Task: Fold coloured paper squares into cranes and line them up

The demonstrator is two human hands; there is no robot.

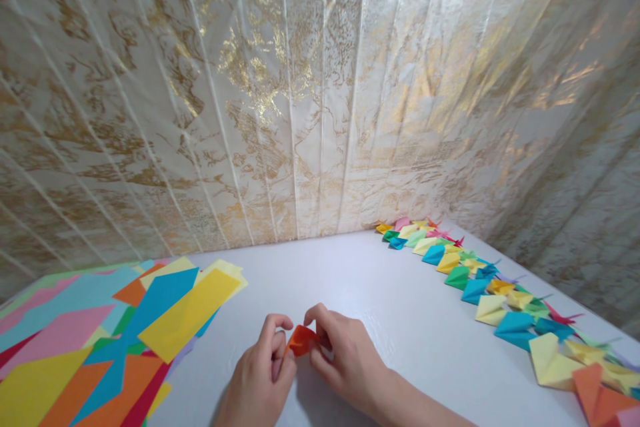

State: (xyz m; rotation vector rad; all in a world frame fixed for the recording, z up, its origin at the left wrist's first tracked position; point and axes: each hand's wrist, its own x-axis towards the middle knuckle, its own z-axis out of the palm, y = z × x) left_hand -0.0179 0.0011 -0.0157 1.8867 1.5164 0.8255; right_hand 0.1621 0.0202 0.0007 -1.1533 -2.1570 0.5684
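Observation:
A small folded piece of orange paper (301, 341) is held a little above the white table (320, 273), near the front middle. My left hand (267, 367) pinches its left side between thumb and fingers. On the opposite side, my right hand (345, 353) grips the paper's right edge with bent fingers. The paper's lower part and its tips are partly covered by my fingers, so its exact folded shape cannot be made out.
Loose coloured paper sheets (190, 313) lie in an overlapping pile on the left. Along the right edge run rows of folded paper cranes (515, 328) in many colours. A white and gold patterned curtain (300, 113) hangs behind the table.

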